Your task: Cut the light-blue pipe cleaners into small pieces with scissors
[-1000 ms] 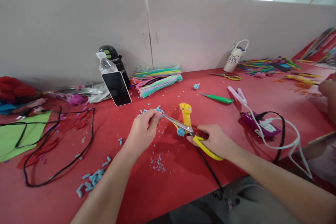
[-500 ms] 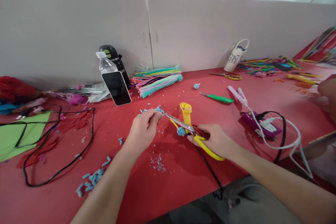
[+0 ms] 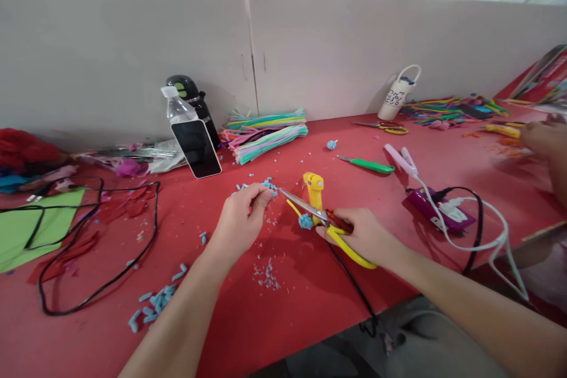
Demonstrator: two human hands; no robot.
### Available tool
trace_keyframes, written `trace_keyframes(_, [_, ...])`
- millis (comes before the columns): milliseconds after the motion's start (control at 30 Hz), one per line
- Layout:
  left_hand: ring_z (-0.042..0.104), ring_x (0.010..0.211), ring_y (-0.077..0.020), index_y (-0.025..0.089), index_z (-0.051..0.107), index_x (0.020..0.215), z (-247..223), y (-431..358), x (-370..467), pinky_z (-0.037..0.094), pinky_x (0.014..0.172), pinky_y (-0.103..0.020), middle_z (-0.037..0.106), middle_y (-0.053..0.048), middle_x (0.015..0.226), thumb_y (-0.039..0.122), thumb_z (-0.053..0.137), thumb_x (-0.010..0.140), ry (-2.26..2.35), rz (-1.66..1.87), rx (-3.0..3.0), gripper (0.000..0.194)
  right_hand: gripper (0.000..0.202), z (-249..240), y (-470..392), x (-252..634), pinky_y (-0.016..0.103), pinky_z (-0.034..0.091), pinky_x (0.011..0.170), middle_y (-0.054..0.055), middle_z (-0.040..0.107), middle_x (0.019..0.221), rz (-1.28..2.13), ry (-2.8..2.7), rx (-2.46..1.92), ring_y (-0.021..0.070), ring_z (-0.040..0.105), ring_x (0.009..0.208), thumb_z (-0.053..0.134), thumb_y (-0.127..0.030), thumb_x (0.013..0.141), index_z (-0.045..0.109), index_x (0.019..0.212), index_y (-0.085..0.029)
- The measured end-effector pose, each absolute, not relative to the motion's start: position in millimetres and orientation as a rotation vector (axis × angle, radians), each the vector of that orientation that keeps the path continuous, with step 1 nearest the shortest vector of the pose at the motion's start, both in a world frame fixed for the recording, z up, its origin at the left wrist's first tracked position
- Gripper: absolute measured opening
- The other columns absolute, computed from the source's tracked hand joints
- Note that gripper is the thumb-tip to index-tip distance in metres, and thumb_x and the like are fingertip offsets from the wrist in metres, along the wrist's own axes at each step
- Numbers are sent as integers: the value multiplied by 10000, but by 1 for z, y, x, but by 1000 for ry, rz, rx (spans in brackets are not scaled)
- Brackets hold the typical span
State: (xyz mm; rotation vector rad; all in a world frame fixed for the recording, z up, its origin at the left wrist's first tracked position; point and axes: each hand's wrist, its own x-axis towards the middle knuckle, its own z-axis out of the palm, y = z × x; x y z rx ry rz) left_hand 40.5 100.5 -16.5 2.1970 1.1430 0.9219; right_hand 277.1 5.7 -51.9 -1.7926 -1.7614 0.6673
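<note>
My left hand (image 3: 244, 217) is closed in a pinch, thumb against forefinger. A bit of blue pipe cleaner (image 3: 274, 192) shows at its fingertips, mostly hidden. My right hand (image 3: 361, 235) grips scissors (image 3: 305, 205) with red and yellow handles, their tips pointing left close to the pinch. Beneath and behind the blades are a yellow glue gun (image 3: 315, 186) and a fluffy blue ball (image 3: 305, 221) with a yellow stem beside it. Small blue cut pieces (image 3: 267, 182) lie past my left fingers. Blue trimmings (image 3: 267, 276) are scattered on the red table (image 3: 248, 331) between my forearms.
Short blue pipe cleaner pieces (image 3: 159, 300) lie by my left forearm. A phone (image 3: 196, 149) leans on bottles, near bundled pipe cleaners (image 3: 270, 136). Rightward are a green-handled knife (image 3: 371, 166), a purple power block (image 3: 438, 211) with cords and another person's hand (image 3: 547, 142).
The scissors' blades have closed slightly, the yellow handle shifting a little upward. My left hand stays nearly still. The other person's hand at the right has moved.
</note>
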Motion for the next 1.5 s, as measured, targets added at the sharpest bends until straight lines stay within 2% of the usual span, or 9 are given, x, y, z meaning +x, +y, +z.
trace_keyframes(300, [459,603,-102,180,553,767,-18,102,40,356,564,-216,517,13,646,396,431,921,1121,918,2190,292,374,-51,5,278,217,206,474,-55,324,560,677,-1759,-1810,89,288,541,617,-484,736,426,601,-192])
trace_keyframes(400, [453,602,-101,179,558,765,-18,101,40,353,561,-213,516,12,647,389,437,919,1117,926,2191,288,352,-50,5,277,219,206,470,-53,334,557,659,-1777,-1805,89,289,534,618,-459,734,432,598,-192])
trace_keyframes(833, [463,617,-97,174,567,775,-18,103,40,354,573,-209,530,13,658,375,444,922,1110,921,2197,278,420,-53,5,278,218,196,467,-52,328,550,662,-1779,-1807,85,284,530,602,-540,740,432,594,-185])
trace_keyframes(1067, [461,616,-90,173,559,764,-19,103,39,351,572,-204,532,17,657,369,442,926,1110,912,2203,280,380,-53,5,278,215,197,465,-54,309,560,657,-1765,-1806,91,274,545,616,-487,730,413,597,-195])
trace_keyframes(1333, [468,623,-94,176,575,775,-19,103,40,354,578,-209,538,18,662,367,452,918,1102,924,2195,269,442,-48,5,277,222,190,467,-49,325,530,604,-1835,-1821,86,293,517,585,-553,756,441,563,-182])
trace_keyframes(1500, [475,630,-98,178,578,773,-19,103,40,361,579,-211,546,16,670,380,455,916,1109,919,2187,277,417,-51,6,278,221,187,459,-48,332,538,602,-1819,-1817,86,292,523,592,-528,753,450,571,-181])
